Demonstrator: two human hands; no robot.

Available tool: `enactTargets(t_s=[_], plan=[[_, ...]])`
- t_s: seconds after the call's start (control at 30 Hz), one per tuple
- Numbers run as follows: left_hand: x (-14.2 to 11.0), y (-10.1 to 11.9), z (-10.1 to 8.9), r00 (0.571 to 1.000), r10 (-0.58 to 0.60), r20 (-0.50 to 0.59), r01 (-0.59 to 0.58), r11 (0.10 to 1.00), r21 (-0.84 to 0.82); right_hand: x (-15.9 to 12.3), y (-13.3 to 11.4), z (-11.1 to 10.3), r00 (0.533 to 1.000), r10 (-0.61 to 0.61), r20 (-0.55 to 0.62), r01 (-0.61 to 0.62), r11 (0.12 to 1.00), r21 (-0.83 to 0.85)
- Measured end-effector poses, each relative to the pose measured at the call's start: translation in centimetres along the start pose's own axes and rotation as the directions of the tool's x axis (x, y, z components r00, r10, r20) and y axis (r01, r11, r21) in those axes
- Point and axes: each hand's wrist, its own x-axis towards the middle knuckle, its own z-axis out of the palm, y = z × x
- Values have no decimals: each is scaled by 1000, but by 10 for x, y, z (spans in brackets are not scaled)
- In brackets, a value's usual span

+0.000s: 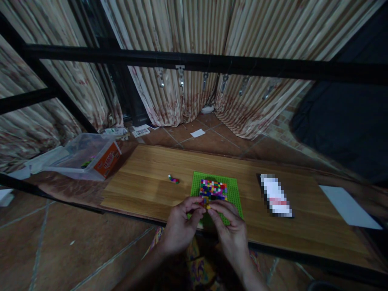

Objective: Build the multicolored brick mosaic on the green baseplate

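Observation:
A green studded baseplate [233, 190] lies on the wooden table, bearing a block of small multicoloured building bricks [214, 188]. Over its near part, my left hand [183, 218] and my right hand [232, 226] meet with their fingertips almost touching. Between the fingertips are small yellow and reddish bricks [206, 203]; their exact shape is too small to tell. Both hands are closed in a pinch on these pieces. To the left of the baseplate, a short row of joined small bricks [173, 179] rests on the wood.
The wooden table [145, 173] has a phone-like object [275, 196] with a blurred screen at right and a white sheet [350, 206] beyond it. A clear plastic box [91, 157] with an orange label stands at left. A black metal bar [194, 60] crosses before striped curtains [188, 28].

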Motion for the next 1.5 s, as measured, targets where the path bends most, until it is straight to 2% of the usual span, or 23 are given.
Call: enactTargets(t_s=[0.13,0.27,0.37,0.5,0.7,0.93,1.2,1.37,1.5], plan=[[14,-9,-5,995,13,-103,-9,999,40,18,11,-5,996,10,-94,-19,995,-96],[39,-26,-8,982,33,-188,-23,998,59,40,16,-3,996,-23,-88,2,974,-228],[58,-35,-6,981,11,-195,5,997,79,52,18,3,997,-50,-63,28,950,-311],[73,-38,0,984,-18,-175,34,995,90,60,21,11,997,-67,-48,47,942,-332],[75,-36,5,986,-73,-151,77,997,16,64,27,17,999,-28,-35,14,942,-334],[76,-38,6,985,-77,-156,76,997,-10,66,31,20,999,36,-34,-45,950,-309],[78,-37,10,980,-118,-157,107,991,-75,67,31,20,999,-1,-51,-16,944,-330],[84,-37,12,974,-165,-157,161,986,-39,65,32,20,999,-39,-26,26,924,-381],[87,-40,14,969,-161,-186,161,987,-16,64,31,19,999,-52,-11,43,911,-410]])
